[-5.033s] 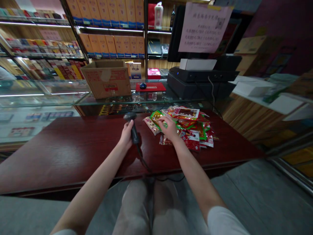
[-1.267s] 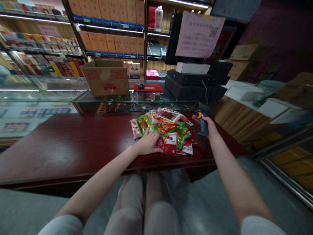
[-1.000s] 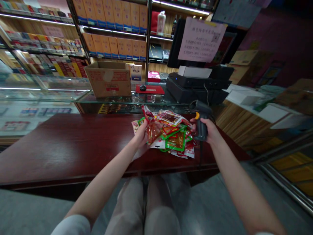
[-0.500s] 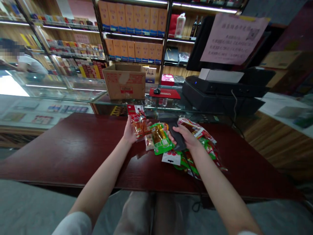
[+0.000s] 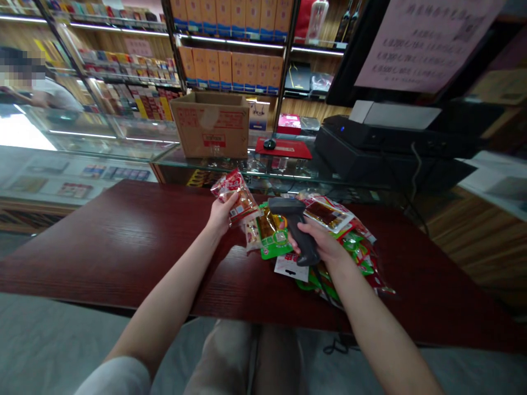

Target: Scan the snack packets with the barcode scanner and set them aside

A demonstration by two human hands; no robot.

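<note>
Left grip (image 5: 220,218): clamped on a red snack packet (image 5: 235,196), mid-frame.
Right grip (image 5: 320,240): clamped on a handheld barcode scanner (image 5: 295,219).
Risk: if my hold slips, it lands on the loose packets (image 5: 349,238) on the bench (image 5: 102,247).

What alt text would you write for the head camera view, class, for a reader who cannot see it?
The left hand holds up a red snack packet while the right hand grips a black handheld barcode scanner above a heap of snack packets on a dark red wooden counter. A cardboard box sits on a glass display case beyond.
</note>
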